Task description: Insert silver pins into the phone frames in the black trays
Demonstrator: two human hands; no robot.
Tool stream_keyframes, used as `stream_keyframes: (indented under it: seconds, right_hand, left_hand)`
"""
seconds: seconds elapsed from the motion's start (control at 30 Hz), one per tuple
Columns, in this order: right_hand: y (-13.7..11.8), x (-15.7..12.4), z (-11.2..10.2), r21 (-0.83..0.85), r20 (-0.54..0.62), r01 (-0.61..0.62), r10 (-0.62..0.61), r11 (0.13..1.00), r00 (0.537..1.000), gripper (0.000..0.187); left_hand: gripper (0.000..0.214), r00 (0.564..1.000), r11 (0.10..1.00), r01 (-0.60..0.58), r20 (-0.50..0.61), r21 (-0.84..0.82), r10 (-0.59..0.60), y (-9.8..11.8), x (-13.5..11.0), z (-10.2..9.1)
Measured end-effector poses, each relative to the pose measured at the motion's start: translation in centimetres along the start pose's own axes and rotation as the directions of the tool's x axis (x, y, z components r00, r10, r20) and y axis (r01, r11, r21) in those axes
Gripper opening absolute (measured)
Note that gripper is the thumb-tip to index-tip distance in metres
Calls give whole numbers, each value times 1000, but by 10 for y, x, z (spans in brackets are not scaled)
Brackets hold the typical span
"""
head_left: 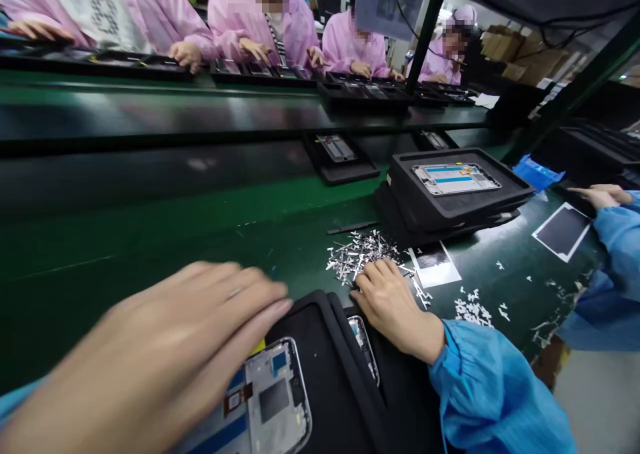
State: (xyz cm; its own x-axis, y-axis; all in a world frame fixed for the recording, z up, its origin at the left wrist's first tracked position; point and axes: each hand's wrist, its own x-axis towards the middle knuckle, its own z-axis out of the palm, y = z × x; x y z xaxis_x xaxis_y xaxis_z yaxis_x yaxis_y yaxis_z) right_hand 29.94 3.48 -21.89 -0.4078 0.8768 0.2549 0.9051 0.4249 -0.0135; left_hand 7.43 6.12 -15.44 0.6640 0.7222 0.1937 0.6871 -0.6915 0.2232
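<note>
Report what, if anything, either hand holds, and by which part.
Cannot tell: the left hand blurs over a phone frame; the right hand hides its palm.

The phone frame (273, 427) in front of me looked like metal: silvery, mostly matt, shinier at the edge. Blue strips (233, 429) on it passed for smooth film. The tray (325, 381) holding it was dead matt; foam or plastic, I couldn't tell. Worktop (200, 231): smooth, glossy, threw back glare. Loose slivers (347, 257) looked thin and flat, paper or plastic unclear. White-edged sheet (441, 274) beside them shone. My right sleeve (490, 381) was thin cloth, crinkled, slight sheen. Cartons (537, 64) at the back looked like matt cardboard.
</note>
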Motion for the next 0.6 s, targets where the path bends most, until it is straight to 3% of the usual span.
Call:
stream_keyframes:
  seconds: [0.1, 0.23, 0.4, 0.6]
  right_hand:
    - [2, 7, 6, 5, 12, -12, 12, 1000, 1000, 11]
    - [5, 9, 13, 23, 17, -36, 35, 999, 999, 7]
    - [14, 7, 14, 107, -11, -94, 96, 990, 995, 9]
    - [25, 4, 2, 308, -33, -201, 222, 930, 975, 15]
  left_hand:
    - [28, 975, 998, -14, 224, 62, 0, 11, 52, 9]
    - [12, 908, 998, -58, 417, 37, 37, 17, 102, 44]
    - [15, 834, 991, -132, 537, -25, 125, 15, 119, 67]
    - [14, 828, 979, -137, 525, -151, 197, 10, 118, 62]
